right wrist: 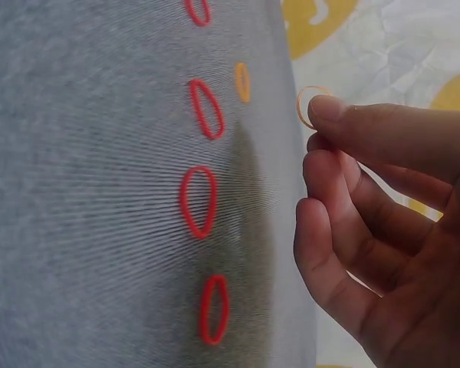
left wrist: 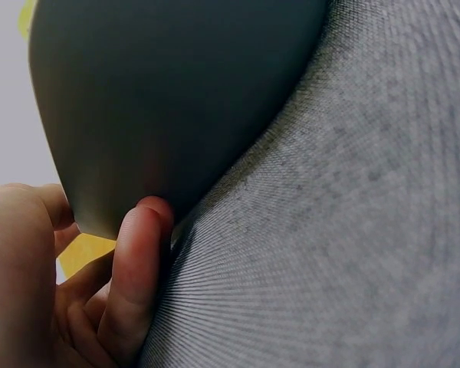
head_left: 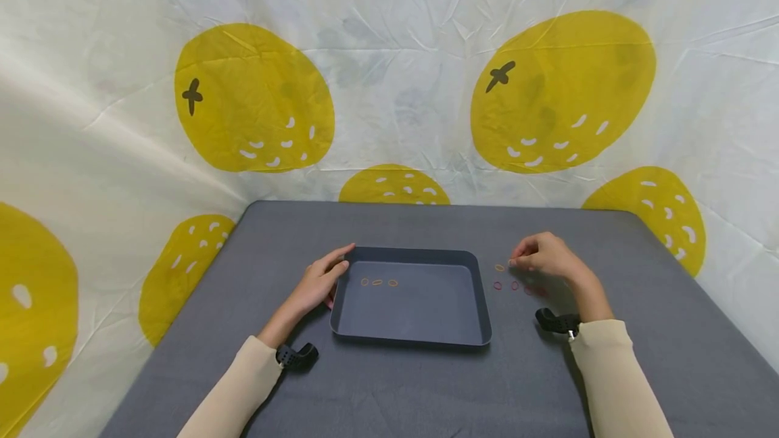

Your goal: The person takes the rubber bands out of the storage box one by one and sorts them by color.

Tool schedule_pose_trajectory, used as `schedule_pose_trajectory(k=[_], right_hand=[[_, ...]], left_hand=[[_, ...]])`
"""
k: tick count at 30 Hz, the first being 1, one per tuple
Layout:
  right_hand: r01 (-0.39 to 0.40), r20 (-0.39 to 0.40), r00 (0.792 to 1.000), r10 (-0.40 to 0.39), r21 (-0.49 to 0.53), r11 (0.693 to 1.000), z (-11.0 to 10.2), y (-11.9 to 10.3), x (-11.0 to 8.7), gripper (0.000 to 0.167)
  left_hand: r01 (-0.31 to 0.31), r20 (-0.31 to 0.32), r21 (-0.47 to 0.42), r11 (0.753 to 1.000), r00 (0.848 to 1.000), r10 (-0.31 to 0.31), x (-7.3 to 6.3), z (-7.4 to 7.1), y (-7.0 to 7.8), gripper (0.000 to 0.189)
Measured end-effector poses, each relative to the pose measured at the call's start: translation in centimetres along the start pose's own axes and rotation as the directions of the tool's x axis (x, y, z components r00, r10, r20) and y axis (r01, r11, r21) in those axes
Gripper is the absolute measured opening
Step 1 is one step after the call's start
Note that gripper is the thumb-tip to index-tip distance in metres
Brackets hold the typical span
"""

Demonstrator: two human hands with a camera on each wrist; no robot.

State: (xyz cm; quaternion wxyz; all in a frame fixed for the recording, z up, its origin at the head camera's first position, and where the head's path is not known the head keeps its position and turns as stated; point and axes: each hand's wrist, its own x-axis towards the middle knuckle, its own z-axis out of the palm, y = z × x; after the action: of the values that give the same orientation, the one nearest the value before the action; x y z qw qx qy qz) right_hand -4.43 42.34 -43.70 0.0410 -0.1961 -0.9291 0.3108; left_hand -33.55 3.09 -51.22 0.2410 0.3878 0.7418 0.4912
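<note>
My left hand (head_left: 316, 286) grips the left side of a dark grey tray (head_left: 414, 316), thumb at the rim. In the left wrist view, its fingers (left wrist: 134, 261) press against the tray's outer wall. Three orange rubber bands (head_left: 393, 283) lie in a row inside the tray. To the right of it, my right hand (head_left: 546, 257) pinches a thin orange rubber band (right wrist: 298, 107) between thumb and index finger, raised above the table. Below that hand, another orange rubber band (right wrist: 242, 83) and several red rubber bands (right wrist: 198, 201) lie on the cloth.
A grey cloth (head_left: 408, 391) covers the table under the tray. White sheeting (head_left: 402, 107) with large yellow fruit prints hangs behind the table and along its sides. Each wrist carries a black camera band, such as the right one (head_left: 556, 321).
</note>
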Motion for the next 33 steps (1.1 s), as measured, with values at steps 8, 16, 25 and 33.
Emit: schedule_pose_trajectory(k=[8, 16, 25, 33], right_hand=[[-0.020, 0.003, 1.000, 0.020, -0.013, 1.000, 0.6, 1.0, 0.3, 0.013], [-0.021, 0.009, 1.000, 0.021, -0.012, 1.000, 0.9, 1.6, 0.5, 0.013], [-0.031, 0.014, 0.999, 0.032, -0.039, 0.999, 0.9, 1.4, 0.5, 0.012], [-0.036, 0.018, 0.999, 0.036, -0.033, 0.999, 0.8, 1.5, 0.3, 0.013]], left_hand=[[0.003, 0.004, -0.004, 1.000, 1.000, -0.003, 0.0, 0.0, -0.2, 0.045], [-0.008, 0.004, -0.008, 1.000, 1.000, 0.008, 0.1, 0.0, -0.3, 0.047], [-0.005, 0.006, -0.004, 1.000, 1.000, 0.005, 0.1, -0.2, 0.0, 0.047], [-0.003, 0.002, 0.009, 1.000, 1.000, 0.003, 0.0, 0.0, -0.1, 0.047]])
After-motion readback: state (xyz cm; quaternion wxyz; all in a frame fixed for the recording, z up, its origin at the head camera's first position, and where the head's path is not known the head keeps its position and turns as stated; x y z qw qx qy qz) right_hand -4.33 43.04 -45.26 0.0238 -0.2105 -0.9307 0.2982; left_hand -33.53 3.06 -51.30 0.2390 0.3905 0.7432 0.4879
